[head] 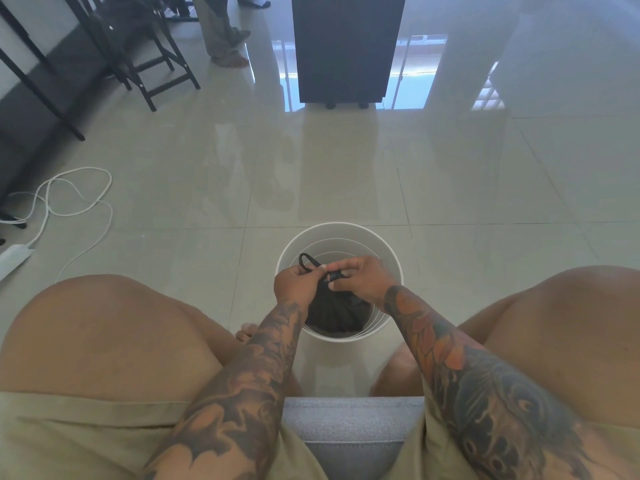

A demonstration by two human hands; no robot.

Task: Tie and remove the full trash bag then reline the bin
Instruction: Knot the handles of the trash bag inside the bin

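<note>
White cable (74, 199) looped on floor, power strip (14, 256), dark cabinet (346, 46).

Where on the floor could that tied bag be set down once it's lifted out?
Bare tile lies beyond the white bin, up to the dark cabinet, and to the bin's right. The left is crowded by the white cable and chair legs.

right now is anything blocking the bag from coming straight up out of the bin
Nothing visible does. The left hand and right hand both pinch the gathered top of the black trash bag, which sits inside the white bin, open above.
</note>
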